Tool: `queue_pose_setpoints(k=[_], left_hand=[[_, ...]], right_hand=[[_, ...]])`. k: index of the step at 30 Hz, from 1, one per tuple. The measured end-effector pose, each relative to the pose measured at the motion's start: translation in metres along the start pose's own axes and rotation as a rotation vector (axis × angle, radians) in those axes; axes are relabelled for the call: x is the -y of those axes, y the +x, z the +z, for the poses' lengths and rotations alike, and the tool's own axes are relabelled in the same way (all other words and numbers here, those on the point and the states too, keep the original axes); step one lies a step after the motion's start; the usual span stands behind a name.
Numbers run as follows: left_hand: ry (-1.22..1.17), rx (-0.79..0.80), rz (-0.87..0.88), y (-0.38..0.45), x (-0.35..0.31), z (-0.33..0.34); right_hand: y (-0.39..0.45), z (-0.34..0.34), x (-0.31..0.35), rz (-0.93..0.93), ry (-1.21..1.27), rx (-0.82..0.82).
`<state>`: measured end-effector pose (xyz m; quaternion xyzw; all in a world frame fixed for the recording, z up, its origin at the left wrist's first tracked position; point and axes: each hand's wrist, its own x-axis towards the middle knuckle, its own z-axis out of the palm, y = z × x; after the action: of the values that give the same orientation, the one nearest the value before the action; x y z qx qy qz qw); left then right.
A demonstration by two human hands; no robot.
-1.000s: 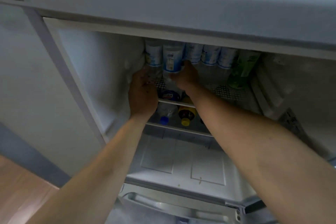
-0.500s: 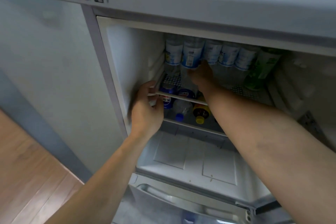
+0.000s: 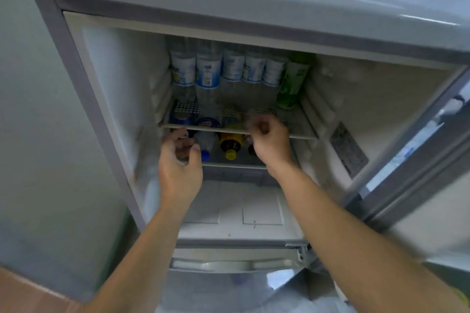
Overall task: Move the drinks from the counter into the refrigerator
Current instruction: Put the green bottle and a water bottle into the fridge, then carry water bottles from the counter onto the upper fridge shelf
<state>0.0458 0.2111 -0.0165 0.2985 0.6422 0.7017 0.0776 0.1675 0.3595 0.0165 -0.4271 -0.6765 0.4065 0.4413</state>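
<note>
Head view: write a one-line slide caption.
Both hands, left and right, empty before the open refrigerator with bottles on its upper shelf.

Two bare forearms enter the frame from 6 o'clock and 4 o'clock, no sleeves showing anywhere along their visible length. The left hand point(image 3: 179, 168) and right hand point(image 3: 270, 141) wear no gloves, and neither wrist carries a watch or band. No rings can be made out on the fingers. A sliver of yellow-green fabric shows at the 5 o'clock corner.
</note>
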Motion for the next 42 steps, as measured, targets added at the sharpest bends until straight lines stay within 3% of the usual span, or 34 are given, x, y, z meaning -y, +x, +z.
queue_pose_setpoints(k=[10, 17, 24, 33, 36, 42], left_hand=[[-0.001, 0.325, -0.022, -0.089, -0.029, 0.059], [-0.02, 0.524, -0.044, -0.198, -0.054, 0.103], [-0.037, 0.732, -0.014, -0.316, -0.064, 0.124], [0.18, 1.18, -0.159, -0.442, 0.001, 0.124], [0.375, 1.332, -0.241, -0.465, 0.042, 0.109], [0.745, 1.461, -0.29, -0.478, 0.115, 0.094]], right_hand=[[-0.122, -0.123, -0.029, 0.191, 0.034, -0.039], [-0.227, -0.222, -0.058, 0.164, 0.028, -0.204], [-0.329, -0.32, -0.094, 0.275, -0.019, -0.409], [-0.503, -0.418, -0.16, 0.737, 0.086, -0.782], [-0.568, -0.426, -0.183, 0.915, 0.126, -0.893], [-0.661, -0.42, -0.215, 1.163, 0.179, -1.071]])
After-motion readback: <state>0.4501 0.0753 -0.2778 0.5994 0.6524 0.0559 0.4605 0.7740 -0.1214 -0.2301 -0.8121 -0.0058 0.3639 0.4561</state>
